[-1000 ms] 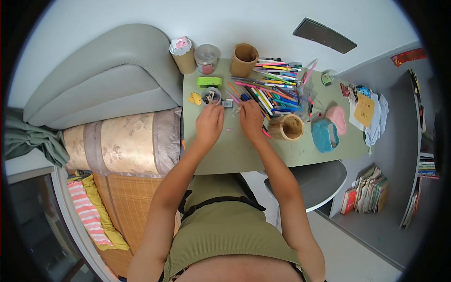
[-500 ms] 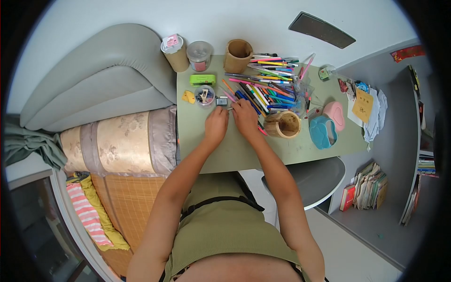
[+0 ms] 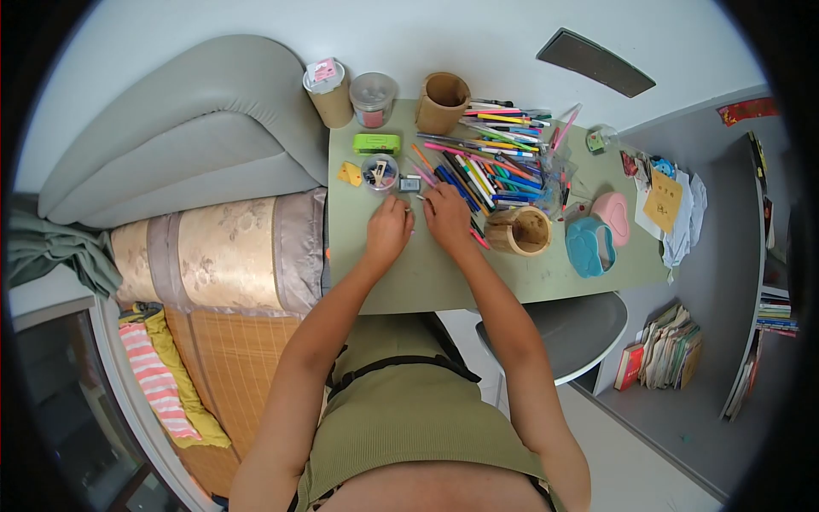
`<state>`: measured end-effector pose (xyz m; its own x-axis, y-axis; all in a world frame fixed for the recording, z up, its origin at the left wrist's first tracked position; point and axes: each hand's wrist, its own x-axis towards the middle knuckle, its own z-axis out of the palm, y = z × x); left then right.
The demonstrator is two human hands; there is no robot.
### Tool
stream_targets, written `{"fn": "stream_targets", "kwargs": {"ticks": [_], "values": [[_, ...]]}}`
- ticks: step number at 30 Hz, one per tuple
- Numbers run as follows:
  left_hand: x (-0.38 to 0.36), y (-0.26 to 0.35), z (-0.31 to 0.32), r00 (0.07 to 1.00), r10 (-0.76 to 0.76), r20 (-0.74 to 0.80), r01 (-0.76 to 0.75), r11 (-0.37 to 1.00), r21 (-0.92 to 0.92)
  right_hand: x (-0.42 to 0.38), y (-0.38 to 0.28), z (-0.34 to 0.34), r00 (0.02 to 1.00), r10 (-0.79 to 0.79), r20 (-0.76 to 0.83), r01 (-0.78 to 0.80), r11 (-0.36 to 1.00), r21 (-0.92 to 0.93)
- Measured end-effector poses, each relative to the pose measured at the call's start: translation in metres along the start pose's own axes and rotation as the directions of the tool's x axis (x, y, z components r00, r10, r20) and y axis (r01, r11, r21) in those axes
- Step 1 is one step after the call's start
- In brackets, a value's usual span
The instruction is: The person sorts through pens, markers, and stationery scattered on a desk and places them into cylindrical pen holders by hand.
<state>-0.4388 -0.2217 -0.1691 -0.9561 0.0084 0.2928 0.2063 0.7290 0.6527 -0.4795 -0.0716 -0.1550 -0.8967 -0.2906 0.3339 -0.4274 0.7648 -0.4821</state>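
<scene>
**Head view: both hands at the desk centre**

Head camera. I see both hands resting on the green desk (image 3: 426, 282), close together, fingertips almost meeting.

1. Left hand (image 3: 388, 229): knuckles up, fingers curled down toward the desk. A thin small item (image 3: 419, 198) shows at the fingertips between the two hands. I cannot tell whether the fingers are pinching it or only touching it.
2. Right hand (image 3: 449, 218): knuckles up, fingers bent toward the same item. I cannot tell the grasp from this angle.
3. Small item: it lies on the desk just in front of both hands, just below the dark sharpener (image 3: 410, 183). It is too small to identify.

Surroundings, same view:

- Clear tub (image 3: 380, 171) of small parts, just left of the sharpener.
- Yellow piece (image 3: 350, 175), left of the tub.
- Green box (image 3: 377, 142), behind the tub.
- Pen pile (image 3: 490, 154), many colours, spread to the right behind the right hand.
- Wooden cup (image 3: 519, 230), on its side, just right of the right hand.
- Upright cup (image 3: 443, 102), lidded jar (image 3: 374, 99) and paper tube (image 3: 328, 92), along the far edge.
- Blue case (image 3: 589, 246) and pink case (image 3: 611, 213), further right.
- Brown booklet (image 3: 662, 200) with printed characters, on the far right; I cannot read them.
- Grey cushion (image 3: 179, 136), left of the desk.

No brand or label is legible.
</scene>
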Motion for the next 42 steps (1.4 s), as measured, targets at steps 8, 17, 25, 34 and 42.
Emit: {"fn": "stream_targets", "kwargs": {"ticks": [8,17,25,34,42], "values": [[0.019,0.025,-0.054,0.941,0.038,-0.336,-0.071,0.994,-0.086,0.030,-0.037,-0.020,0.982,0.059,-0.177,-0.015,0.969,0.245],[0.040,0.015,-0.075,0.927,-0.098,-0.362,0.102,0.995,-0.006,0.051,-0.047,-0.012,0.979,0.163,-0.119,-0.117,0.939,0.325],[0.003,0.003,-0.043,0.951,-0.074,-0.300,0.049,0.995,-0.088,0.030,-0.005,0.009,0.991,-0.118,0.056,0.118,0.993,-0.010],[-0.005,-0.005,-0.029,0.969,-0.028,-0.245,0.022,0.999,-0.029,0.037,-0.017,0.019,0.978,-0.143,0.151,0.157,0.984,-0.088],[-0.007,-0.007,-0.024,0.983,-0.023,-0.181,0.025,1.000,0.009,0.015,-0.011,0.006,0.976,-0.134,0.173,0.147,0.987,-0.067]]}}
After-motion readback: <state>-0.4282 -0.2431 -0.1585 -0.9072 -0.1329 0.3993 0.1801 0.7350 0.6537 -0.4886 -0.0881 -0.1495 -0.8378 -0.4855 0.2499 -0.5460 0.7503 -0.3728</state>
